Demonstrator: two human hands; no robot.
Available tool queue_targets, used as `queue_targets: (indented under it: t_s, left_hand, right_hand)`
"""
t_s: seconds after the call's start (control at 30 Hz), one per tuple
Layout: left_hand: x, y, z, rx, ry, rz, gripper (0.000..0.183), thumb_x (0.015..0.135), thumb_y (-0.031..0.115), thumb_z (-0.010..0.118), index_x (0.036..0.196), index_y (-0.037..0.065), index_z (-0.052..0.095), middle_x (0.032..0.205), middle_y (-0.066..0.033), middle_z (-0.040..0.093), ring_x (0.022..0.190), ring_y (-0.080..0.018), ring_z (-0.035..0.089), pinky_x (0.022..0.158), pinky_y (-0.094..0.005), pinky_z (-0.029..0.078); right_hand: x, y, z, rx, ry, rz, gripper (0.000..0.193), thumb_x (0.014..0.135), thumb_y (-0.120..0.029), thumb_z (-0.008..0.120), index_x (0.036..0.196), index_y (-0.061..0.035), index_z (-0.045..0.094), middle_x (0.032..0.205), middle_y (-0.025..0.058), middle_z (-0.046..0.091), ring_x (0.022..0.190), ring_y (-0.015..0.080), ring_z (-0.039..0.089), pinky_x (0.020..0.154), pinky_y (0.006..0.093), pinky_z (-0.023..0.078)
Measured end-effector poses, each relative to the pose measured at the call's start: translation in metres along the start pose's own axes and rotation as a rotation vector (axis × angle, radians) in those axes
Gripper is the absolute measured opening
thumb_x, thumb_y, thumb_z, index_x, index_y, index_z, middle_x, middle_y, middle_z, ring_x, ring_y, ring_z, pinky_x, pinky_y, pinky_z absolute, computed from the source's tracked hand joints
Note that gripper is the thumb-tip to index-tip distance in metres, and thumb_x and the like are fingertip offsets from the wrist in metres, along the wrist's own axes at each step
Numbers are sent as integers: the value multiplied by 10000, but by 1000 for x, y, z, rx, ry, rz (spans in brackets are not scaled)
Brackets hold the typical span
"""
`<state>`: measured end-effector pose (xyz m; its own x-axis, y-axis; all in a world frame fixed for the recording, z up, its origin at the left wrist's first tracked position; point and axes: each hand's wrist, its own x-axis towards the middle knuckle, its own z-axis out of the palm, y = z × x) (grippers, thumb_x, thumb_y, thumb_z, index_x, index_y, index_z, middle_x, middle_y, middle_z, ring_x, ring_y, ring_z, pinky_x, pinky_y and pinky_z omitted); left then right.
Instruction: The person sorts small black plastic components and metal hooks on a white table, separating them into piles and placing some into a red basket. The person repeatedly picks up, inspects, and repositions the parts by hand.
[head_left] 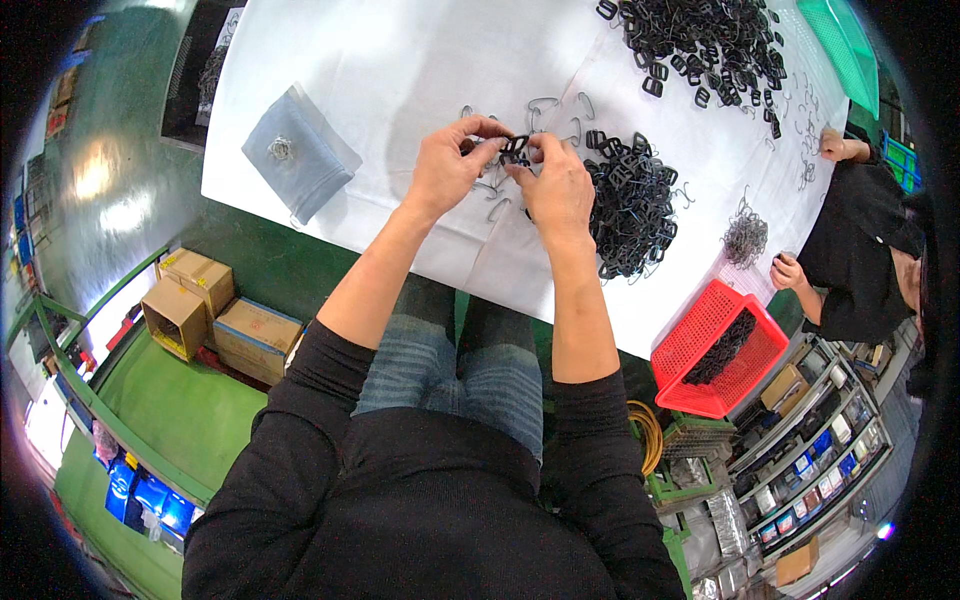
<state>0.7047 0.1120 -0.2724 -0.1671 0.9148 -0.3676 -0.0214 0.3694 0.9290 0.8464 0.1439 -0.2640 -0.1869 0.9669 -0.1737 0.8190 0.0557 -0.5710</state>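
My left hand (448,168) and my right hand (556,188) meet over the white table. Between their fingertips is a small black buckle (514,146), gripped from both sides. Fingers cover part of it, so whether a wire piece is fitted to it is too small to tell. Bent metal wire hooks (541,104) lie loose around my hands. Just right of my right hand is a heap of black buckles (636,215) with wire pieces among them.
A larger buckle pile (700,45) lies at the far right, near a green basket (845,45). A red basket (672,362) holds black parts beside a wire-hook pile (745,238). A co-worker (850,255) sits at the right edge. A grey plastic bag (310,165) rests on the left.
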Motion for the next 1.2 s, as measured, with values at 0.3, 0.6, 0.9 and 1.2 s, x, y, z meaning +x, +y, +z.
queue_targets:
  t_s: [0.3, 0.6, 0.9, 1.2]
  left_hand:
    - [3, 0, -10, 142, 105, -116, 281, 873, 163, 606, 1140, 73, 592, 939, -62, 642, 577, -55, 516, 492, -199, 411]
    - [1, -16, -12, -336, -68, -402, 323, 941, 249, 507, 1101, -24, 577, 961, -125, 639, 645, -165, 645, 555, -252, 516]
    - [-6, -18, -3, -439, -157, -500, 368, 943, 296, 509, 1155, 0, 557, 1027, -116, 636, 792, -200, 665, 661, -271, 534]
    - [-12, -9, 4, -558, -242, -385, 320, 870, 146, 626, 1149, 2, 564, 994, -94, 641, 854, -184, 653, 718, -278, 537]
  right_hand:
    - [24, 36, -17, 217, -236, 297, 197, 787, -130, 669, 903, 28, 679, 748, 58, 670, 655, 93, 582, 643, 231, 469]
    - [16, 33, -34, 712, -287, 330, 279, 736, -168, 704, 1000, -87, 669, 812, 82, 692, 711, 202, 657, 667, 315, 495]
    - [11, 27, -32, 571, -198, 377, 214, 752, -104, 711, 945, -25, 665, 799, 46, 676, 691, 122, 608, 659, 238, 473]
    - [1, 14, -36, 751, -255, 335, 198, 854, -188, 647, 994, -49, 664, 824, -1, 651, 700, 53, 544, 615, 166, 383]
